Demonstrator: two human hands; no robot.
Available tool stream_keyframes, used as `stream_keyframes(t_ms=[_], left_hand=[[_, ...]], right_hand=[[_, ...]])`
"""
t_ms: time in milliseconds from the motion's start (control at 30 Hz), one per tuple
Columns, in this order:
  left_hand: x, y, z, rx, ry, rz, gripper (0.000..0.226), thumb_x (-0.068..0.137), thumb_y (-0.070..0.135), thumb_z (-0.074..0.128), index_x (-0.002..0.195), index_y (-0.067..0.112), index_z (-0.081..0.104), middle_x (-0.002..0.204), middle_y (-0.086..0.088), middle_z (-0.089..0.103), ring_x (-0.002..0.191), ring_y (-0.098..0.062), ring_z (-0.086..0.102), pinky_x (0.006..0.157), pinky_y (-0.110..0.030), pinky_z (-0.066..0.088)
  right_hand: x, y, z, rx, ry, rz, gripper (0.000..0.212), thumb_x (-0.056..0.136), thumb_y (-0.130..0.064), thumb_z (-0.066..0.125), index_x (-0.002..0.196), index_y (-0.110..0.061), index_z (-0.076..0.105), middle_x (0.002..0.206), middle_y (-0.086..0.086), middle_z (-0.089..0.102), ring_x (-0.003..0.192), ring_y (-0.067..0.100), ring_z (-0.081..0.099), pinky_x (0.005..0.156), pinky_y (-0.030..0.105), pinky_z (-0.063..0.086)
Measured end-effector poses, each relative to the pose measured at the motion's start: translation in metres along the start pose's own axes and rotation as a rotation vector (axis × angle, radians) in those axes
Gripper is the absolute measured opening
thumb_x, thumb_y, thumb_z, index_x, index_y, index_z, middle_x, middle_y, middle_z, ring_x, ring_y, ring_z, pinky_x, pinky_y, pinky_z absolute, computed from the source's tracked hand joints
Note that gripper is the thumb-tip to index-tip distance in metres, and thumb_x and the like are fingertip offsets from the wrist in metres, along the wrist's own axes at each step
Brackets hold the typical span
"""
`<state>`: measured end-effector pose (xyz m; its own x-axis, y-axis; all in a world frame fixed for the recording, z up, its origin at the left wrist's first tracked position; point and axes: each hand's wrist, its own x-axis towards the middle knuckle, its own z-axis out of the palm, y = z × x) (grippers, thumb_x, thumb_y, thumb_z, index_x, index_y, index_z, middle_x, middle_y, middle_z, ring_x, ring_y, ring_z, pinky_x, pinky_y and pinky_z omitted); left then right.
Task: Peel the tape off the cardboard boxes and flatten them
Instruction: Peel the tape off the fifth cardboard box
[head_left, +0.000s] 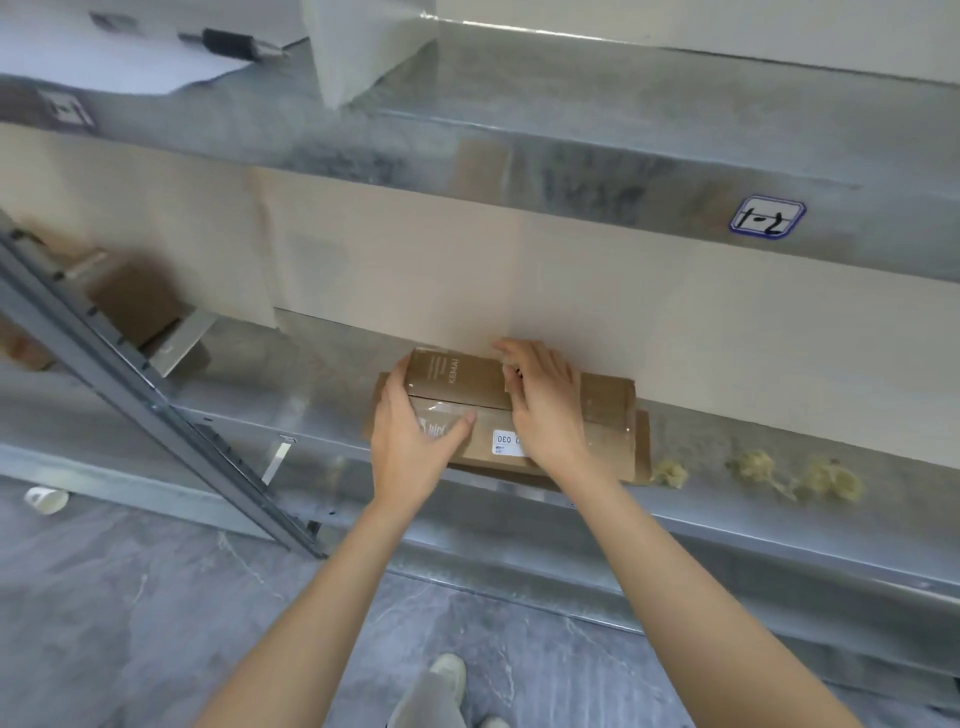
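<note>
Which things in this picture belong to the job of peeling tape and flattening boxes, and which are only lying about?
For the job:
KEMAI box
flattened cardboard beneath it
left hand, gripping the box's left end
right hand, on the box's right end

Lying about:
paper cup, far left
yellowish clumps, right
1-2 label

I see a small box (452, 376) atop a flat box (608, 413) on the shelf (291, 384), with wads (826, 480) to their right.

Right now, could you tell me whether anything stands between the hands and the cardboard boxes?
Nothing visible does: the left hand grips the KEMAI box at its left end, and the right hand touches its right end.
</note>
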<state>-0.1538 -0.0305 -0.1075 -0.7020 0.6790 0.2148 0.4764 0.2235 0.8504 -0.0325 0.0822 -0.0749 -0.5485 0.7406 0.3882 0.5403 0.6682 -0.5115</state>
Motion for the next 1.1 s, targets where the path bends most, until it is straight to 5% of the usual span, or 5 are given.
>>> stream_keyframes(t_ms=[200,400,567,900,1100], left_hand=[[0.004,-0.009,-0.015,-0.198,-0.079,-0.044,0.083,0.073,0.035,0.077,0.144,0.024,0.036,0.136,0.016,0.048,0.127,-0.004,0.049,0.108,-0.032,0.041],[0.054,-0.005,-0.038,-0.136,-0.196,-0.081,0.053,0.079,0.048,0.059,0.125,0.022,0.058,0.117,0.011,0.064,0.114,-0.012,0.06,0.101,-0.037,0.047],[0.081,0.007,-0.034,-0.086,-0.413,-0.053,0.024,0.091,0.032,0.063,0.114,0.026,0.064,0.106,0.007,0.069,0.105,-0.006,0.062,0.088,-0.022,0.044],[0.096,0.019,-0.038,-0.138,-0.309,0.014,0.024,0.088,0.006,0.067,0.087,0.029,0.068,0.082,0.007,0.065,0.078,-0.013,0.066,0.069,-0.03,0.051],[0.097,0.02,-0.058,-0.118,-0.217,0.048,0.03,0.092,0.002,0.059,0.085,0.029,0.067,0.084,0.006,0.068,0.081,-0.018,0.067,0.084,-0.035,0.052]], right_hand=[[-0.001,-0.006,0.014,-0.164,-0.091,-0.117,0.044,0.095,-0.047,0.05,0.134,-0.024,0.051,0.134,-0.004,0.054,0.119,0.022,0.051,0.099,0.035,0.035],[-0.004,-0.003,0.017,-0.222,-0.082,-0.131,0.046,0.096,-0.05,0.047,0.135,-0.026,0.05,0.135,-0.004,0.052,0.12,0.019,0.05,0.099,0.033,0.033],[-0.007,-0.003,0.019,-0.245,-0.053,-0.136,0.046,0.096,-0.052,0.044,0.132,-0.024,0.052,0.133,-0.003,0.054,0.114,0.022,0.053,0.099,0.034,0.035],[-0.008,0.0,0.02,-0.242,-0.025,-0.144,0.044,0.096,-0.051,0.047,0.13,-0.024,0.053,0.131,-0.004,0.055,0.112,0.02,0.054,0.098,0.035,0.037],[-0.007,0.001,0.02,-0.239,-0.028,-0.151,0.043,0.096,-0.051,0.048,0.129,-0.025,0.053,0.131,-0.005,0.055,0.112,0.02,0.054,0.098,0.034,0.036]])
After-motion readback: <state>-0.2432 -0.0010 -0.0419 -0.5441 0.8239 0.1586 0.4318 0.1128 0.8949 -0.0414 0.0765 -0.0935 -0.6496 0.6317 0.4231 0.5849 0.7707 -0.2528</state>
